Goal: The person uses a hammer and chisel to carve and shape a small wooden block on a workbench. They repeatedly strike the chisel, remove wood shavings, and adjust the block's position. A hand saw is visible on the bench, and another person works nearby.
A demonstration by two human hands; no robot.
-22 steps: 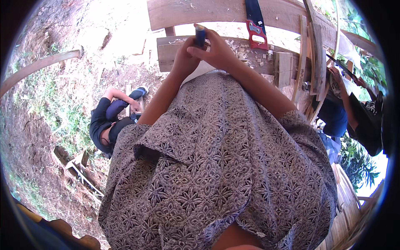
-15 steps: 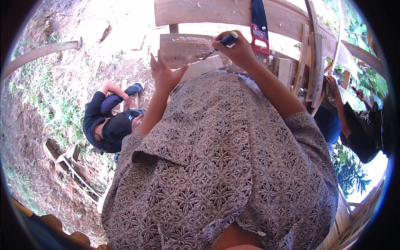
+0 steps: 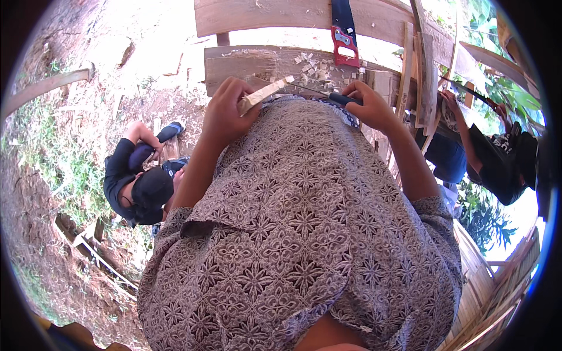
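My left hand [image 3: 229,111] is closed around a pale wooden block [image 3: 264,94], tilted up toward the right, in front of the patterned shirt. My right hand [image 3: 370,105] grips the dark handle of a chisel [image 3: 341,99]. Its thin metal blade runs left toward the upper end of the block, and the tip looks at or very near that end. Past my hands, small wood chips [image 3: 316,69] lie scattered on a plank [image 3: 246,63].
A handsaw [image 3: 344,42] with a red handle rests across the planks beyond my right hand. Upright wooden strips [image 3: 405,76] stand at the right. One person [image 3: 140,181] crouches on the left; another person [image 3: 497,158] works at the far right.
My left hand, spread open beside the block before, now grasps it and has tilted it. The chisel has swung from pointing down at the plank to lying nearly level; my right hand came nearer.
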